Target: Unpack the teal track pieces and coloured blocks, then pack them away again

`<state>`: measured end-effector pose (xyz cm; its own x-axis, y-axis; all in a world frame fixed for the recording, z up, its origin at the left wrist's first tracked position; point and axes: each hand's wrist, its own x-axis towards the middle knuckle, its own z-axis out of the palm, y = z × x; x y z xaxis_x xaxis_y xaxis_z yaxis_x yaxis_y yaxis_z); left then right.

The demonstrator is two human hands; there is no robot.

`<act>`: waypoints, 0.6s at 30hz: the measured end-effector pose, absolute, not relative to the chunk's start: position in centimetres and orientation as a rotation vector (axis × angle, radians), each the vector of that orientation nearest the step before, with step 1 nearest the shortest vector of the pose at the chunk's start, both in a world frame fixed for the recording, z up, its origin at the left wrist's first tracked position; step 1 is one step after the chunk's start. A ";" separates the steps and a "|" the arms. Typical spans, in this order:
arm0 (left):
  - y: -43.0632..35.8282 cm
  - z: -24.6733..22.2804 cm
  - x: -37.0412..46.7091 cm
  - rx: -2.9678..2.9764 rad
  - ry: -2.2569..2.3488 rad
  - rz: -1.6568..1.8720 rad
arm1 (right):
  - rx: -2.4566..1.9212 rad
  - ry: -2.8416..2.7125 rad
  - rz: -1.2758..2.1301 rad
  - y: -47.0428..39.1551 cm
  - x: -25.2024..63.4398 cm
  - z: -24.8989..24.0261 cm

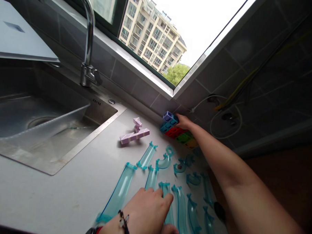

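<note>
My right hand (183,121) reaches to the far corner of the counter and touches a purple block (168,115) at the top of a row of coloured blocks (176,132) in blue, red, green and orange. My left hand (149,213), with a beaded bracelet on the wrist, rests palm down on several clear blue track pieces (119,191) lying side by side at the near edge. Curved blue track pieces (164,162) lie between the two hands. A pink and white block assembly (134,134) sits left of the coloured blocks.
A steel sink (42,125) with a tall tap (87,52) fills the left. A window (159,34) runs along the back wall. White and yellow cables (228,113) hang on the tiled right wall. A white board (17,35) lies at the far left.
</note>
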<state>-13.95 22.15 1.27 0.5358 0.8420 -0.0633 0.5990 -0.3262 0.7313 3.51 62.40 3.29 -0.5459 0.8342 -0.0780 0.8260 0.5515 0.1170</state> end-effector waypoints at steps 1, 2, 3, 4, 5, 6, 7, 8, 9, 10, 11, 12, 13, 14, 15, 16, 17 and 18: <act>22.1 1.3 -14.0 2.044 1.163 0.439 | 1.402 2.675 0.072 62.3 3.7 3.6; 22.0 1.3 -14.1 2.033 1.164 0.446 | 1.375 2.694 0.042 62.0 3.8 3.8; 21.9 1.3 -14.2 2.021 1.166 0.453 | 1.344 2.710 0.012 61.7 3.9 4.0; 21.9 1.3 -14.3 2.007 1.171 0.462 | 1.311 2.724 -0.019 61.3 3.9 4.2; 21.9 1.2 -14.4 1.993 1.177 0.478 | 1.277 2.737 -0.048 60.8 4.0 4.3; 21.9 1.1 -14.5 1.980 1.182 0.499 | 1.241 2.749 -0.075 60.3 3.9 4.4; 22.0 0.9 -14.7 1.969 1.186 0.526 | 1.205 2.762 -0.100 59.7 3.9 4.5; 22.1 0.7 -14.8 1.959 1.188 0.555 | 1.172 2.776 -0.122 59.2 3.9 4.5; 22.4 0.5 -14.9 1.955 1.184 0.582 | 1.143 2.792 -0.140 58.6 3.8 4.6; 22.6 0.3 -15.0 1.953 1.182 0.610 | 1.117 2.809 -0.154 58.1 3.8 4.6; 23.0 0.2 -15.1 1.947 1.185 0.640 | 1.094 2.827 -0.165 57.7 3.7 4.6; 23.4 0.0 -15.3 1.933 1.198 0.675 | 1.075 2.845 -0.172 57.2 3.8 4.7; 23.8 -0.1 -15.4 1.906 1.225 0.718 | 1.058 2.864 -0.174 56.9 3.8 4.7; 24.2 -0.3 -15.6 1.864 1.264 0.774 | 1.043 2.885 -0.173 56.5 3.8 4.8; 24.6 -0.4 -15.9 1.809 1.310 0.839 | 1.029 2.908 -0.169 56.2 3.9 4.8; 25.0 -0.6 -16.1 1.745 1.355 0.910 | 1.014 2.932 -0.164 55.8 4.0 4.9; 25.4 -0.8 -16.3 1.680 1.389 0.980 | 0.998 2.956 -0.157 55.5 4.1 4.9; 25.8 -1.0 -16.6 1.621 1.414 1.047 | 0.980 2.978 -0.150 55.2 4.1 5.0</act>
